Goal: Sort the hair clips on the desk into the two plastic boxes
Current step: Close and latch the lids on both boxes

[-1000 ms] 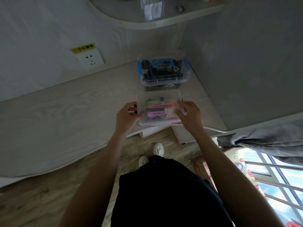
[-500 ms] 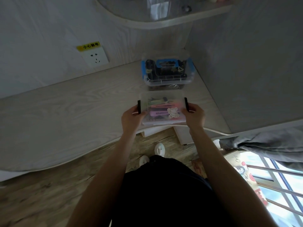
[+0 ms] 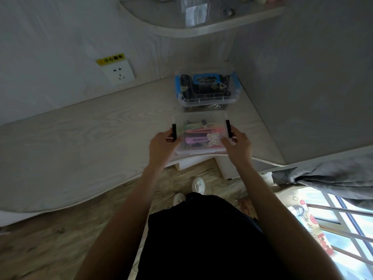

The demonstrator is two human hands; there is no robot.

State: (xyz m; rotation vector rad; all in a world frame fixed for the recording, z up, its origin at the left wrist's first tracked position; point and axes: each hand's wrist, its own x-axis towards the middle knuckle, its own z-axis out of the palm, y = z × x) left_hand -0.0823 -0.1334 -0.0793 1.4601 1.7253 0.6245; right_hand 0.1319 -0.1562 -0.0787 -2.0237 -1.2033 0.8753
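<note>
A clear plastic box (image 3: 198, 118) with black side latches sits at the desk's front edge, lid on, with pink, purple and green hair clips (image 3: 198, 133) visible inside. My left hand (image 3: 161, 144) grips its left side at the black latch. My right hand (image 3: 239, 143) grips its right side at the other latch. Just behind it stands a second clear box with blue latches and a blue handle (image 3: 205, 87), lid on, holding dark clips.
The pale wood desk (image 3: 90, 142) stretches left. A grey panel (image 3: 302, 87) walls the right side. A wall socket (image 3: 118, 74) is behind, a curved shelf (image 3: 201, 27) overhead. A grey cloth (image 3: 333, 178) hangs at right.
Both hands have shifted from the box's front corners to its sides, fingers now at the black latches. The box sits a little further back on the desk.
</note>
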